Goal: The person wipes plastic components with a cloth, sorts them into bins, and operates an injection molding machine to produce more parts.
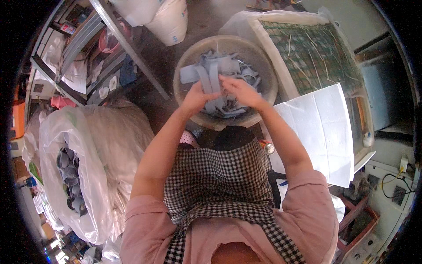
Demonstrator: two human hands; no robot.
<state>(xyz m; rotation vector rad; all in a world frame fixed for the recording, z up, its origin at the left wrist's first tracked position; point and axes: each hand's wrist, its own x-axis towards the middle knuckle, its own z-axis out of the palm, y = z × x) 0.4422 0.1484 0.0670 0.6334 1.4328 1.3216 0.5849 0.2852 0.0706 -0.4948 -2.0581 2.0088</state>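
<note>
A grey, flat, bendy band, folded into a loop with two upright sides, stands between my hands over a round tub. My left hand is closed around its lower left side, thumb pointing right. From the right, the bent fingers of my right hand close on the band's right edge. Grey scraps and strips lie heaped in the tub below, some flat, some curled. Part of the heap is hidden behind my hands.
Left of my legs stands a clear plastic bag with several grey ring-shaped pieces inside. A metal rack rises at the far left, and white sacks stand behind. At right are a netted frame and a white sheet.
</note>
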